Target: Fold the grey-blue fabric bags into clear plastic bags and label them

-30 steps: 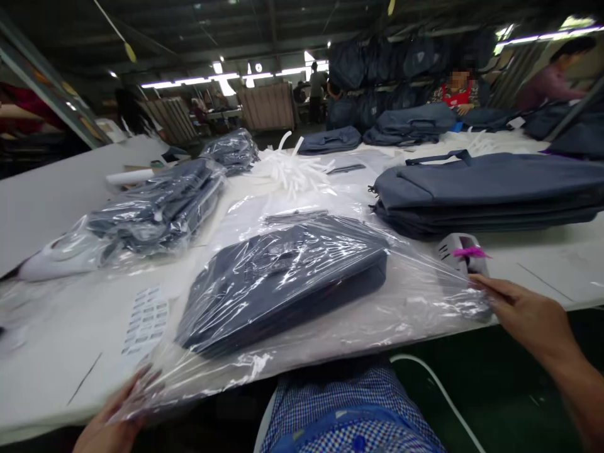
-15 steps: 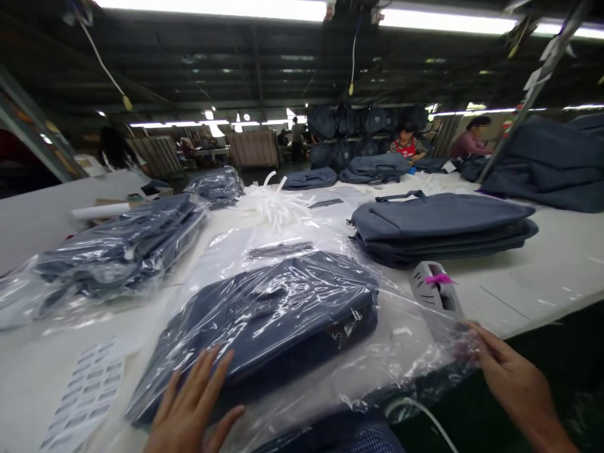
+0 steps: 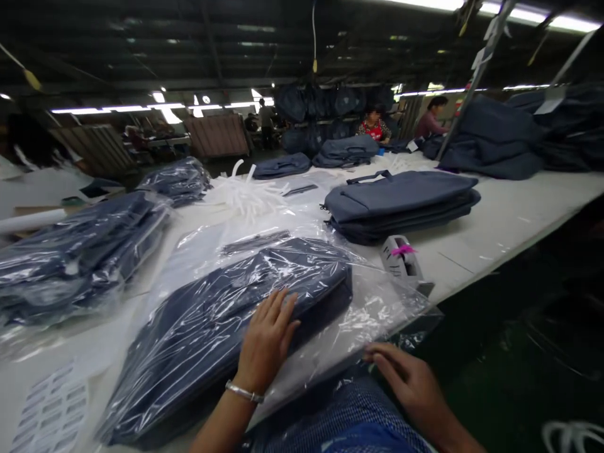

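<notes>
A dark blue bag (image 3: 221, 314) lies inside a clear plastic bag (image 3: 377, 308) on the white table (image 3: 495, 226) in front of me. My left hand (image 3: 267, 340) rests flat on top of the wrapped bag, fingers stretched out, a bracelet on the wrist. My right hand (image 3: 403, 380) is at the loose open end of the plastic near the table's front edge, fingers extended and touching the film.
A white tape dispenser with pink tape (image 3: 403, 258) stands right of the bag. Behind it lies a stack of unwrapped blue bags (image 3: 401, 201). Wrapped bags (image 3: 80, 251) pile at left, a sticker sheet (image 3: 51, 409) at lower left. People work at the far end.
My left hand slid from the near edge up onto the wrapped bag. My right hand moved left and down from the plastic's right corner to its front edge. The view turned right.
</notes>
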`<state>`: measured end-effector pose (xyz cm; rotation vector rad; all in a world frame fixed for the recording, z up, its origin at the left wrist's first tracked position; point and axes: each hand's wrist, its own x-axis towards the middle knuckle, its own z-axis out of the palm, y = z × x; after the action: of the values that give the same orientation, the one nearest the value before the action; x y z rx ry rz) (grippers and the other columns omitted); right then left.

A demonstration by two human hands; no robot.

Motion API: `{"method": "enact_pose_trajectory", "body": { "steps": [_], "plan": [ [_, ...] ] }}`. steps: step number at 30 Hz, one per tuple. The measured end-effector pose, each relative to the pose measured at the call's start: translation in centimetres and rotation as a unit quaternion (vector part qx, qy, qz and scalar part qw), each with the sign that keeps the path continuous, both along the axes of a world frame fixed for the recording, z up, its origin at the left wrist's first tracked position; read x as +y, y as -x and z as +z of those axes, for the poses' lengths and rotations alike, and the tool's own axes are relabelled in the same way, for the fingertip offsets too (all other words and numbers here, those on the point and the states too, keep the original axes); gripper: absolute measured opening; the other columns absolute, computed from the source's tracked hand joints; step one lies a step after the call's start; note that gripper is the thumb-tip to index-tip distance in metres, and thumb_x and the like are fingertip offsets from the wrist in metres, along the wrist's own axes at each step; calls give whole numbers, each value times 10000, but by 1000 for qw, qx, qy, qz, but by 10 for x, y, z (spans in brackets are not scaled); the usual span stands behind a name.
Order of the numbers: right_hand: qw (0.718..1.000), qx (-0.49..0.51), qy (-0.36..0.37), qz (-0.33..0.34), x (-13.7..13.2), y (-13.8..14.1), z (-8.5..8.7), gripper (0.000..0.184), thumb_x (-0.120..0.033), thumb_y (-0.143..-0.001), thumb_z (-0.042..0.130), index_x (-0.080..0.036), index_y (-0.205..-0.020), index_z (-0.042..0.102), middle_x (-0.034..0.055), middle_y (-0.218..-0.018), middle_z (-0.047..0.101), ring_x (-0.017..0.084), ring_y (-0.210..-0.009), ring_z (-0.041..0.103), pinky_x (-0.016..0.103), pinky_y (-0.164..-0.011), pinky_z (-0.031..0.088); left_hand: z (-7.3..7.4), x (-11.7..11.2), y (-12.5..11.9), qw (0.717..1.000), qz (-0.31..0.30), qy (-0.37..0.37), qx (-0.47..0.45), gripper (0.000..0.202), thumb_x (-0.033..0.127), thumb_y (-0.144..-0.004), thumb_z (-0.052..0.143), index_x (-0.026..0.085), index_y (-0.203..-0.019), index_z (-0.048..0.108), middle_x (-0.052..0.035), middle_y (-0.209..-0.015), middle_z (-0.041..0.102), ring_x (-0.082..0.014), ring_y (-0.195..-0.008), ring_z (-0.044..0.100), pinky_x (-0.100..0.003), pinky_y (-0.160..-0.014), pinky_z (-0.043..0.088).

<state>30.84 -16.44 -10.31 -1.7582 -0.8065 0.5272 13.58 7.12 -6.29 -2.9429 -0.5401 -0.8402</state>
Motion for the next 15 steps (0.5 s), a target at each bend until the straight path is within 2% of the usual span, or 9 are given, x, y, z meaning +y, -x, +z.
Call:
{"method": "enact_pose_trajectory", "body": {
  "steps": [1, 3, 5, 7, 9, 11, 13, 15],
  "plan": [
    [992, 125, 6, 24, 9, 12, -8, 370, -537, -865, 577, -221, -1014, 701, 80, -1010, 728, 265, -975, 685, 408, -898, 540, -1, -8, -1, 999, -36, -16, -22, 490, 210, -906, 575, 199, -1386, 481, -97, -1414, 543, -258, -1341, 461, -426, -1076, 445],
    [949, 315, -29, 10, 27, 25, -23, 416, -568, -842, 601, -209, -1037, 680, 95, -1098, 707, 278, -1072, 655, 433, -945, 519, -5, -26, -5, 993, -104, -32, -36, 426, 224, -919, 566, 203, -1342, 524, -70, -1380, 579, -221, -1334, 468, -382, -1091, 429],
    [902, 417, -105, -37, 41, 28, -31, 377, -525, -803, 675, -216, -1019, 669, 85, -1190, 672, 271, -1179, 598, 430, -1023, 467, -14, -41, -12, 990, -139, -36, -8, 447, 293, -916, 581, 207, -1350, 522, -68, -1406, 556, -223, -1333, 467, -370, -1074, 440],
    [871, 452, -176, -73, 53, 24, -29, 298, -420, -765, 739, -229, -982, 666, 59, -1242, 645, 250, -1266, 529, 411, -1091, 401, -28, -50, -23, 992, -121, -35, 32, 540, 351, -890, 613, 230, -1399, 479, -82, -1481, 470, -258, -1348, 445, -401, -1047, 455],
    [854, 460, -232, -70, 62, 18, -20, 221, -326, -742, 750, -235, -923, 661, 40, -1246, 644, 237, -1305, 489, 409, -1122, 361, -43, -51, -35, 995, -73, -31, 52, 610, 318, -869, 643, 266, -1439, 430, -95, -1512, 423, -282, -1331, 460, -419, -997, 480],
    [843, 456, -285, -25, 69, 14, -11, 158, -259, -739, 721, -238, -876, 645, 33, -1239, 653, 234, -1311, 482, 432, -1130, 345, -54, -46, -45, 997, -42, -24, 55, 628, 221, -871, 629, 265, -1456, 404, -109, -1426, 526, -265, -1213, 560, -394, -906, 518],
    [848, 433, -305, 25, 73, 12, -9, 108, -215, -731, 699, -231, -798, 616, 39, -1211, 671, 244, -1300, 493, 457, -1122, 346, -57, -39, -52, 998, -49, -10, 44, 594, 140, -885, 578, 222, -1450, 412, -99, -1212, 672, -220, -1010, 643, -346, -801, 540],
    [883, 381, -273, 10, 74, 7, -16, 128, -219, -717, 706, -224, -710, 577, 46, -1138, 702, 261, -1253, 534, 468, -1102, 361, -50, -36, -54, 997, -77, 21, 9, 521, 98, -903, 525, 198, -1410, 462, -71, -1054, 716, -184, -895, 649, -312, -776, 542]
  ]
}}
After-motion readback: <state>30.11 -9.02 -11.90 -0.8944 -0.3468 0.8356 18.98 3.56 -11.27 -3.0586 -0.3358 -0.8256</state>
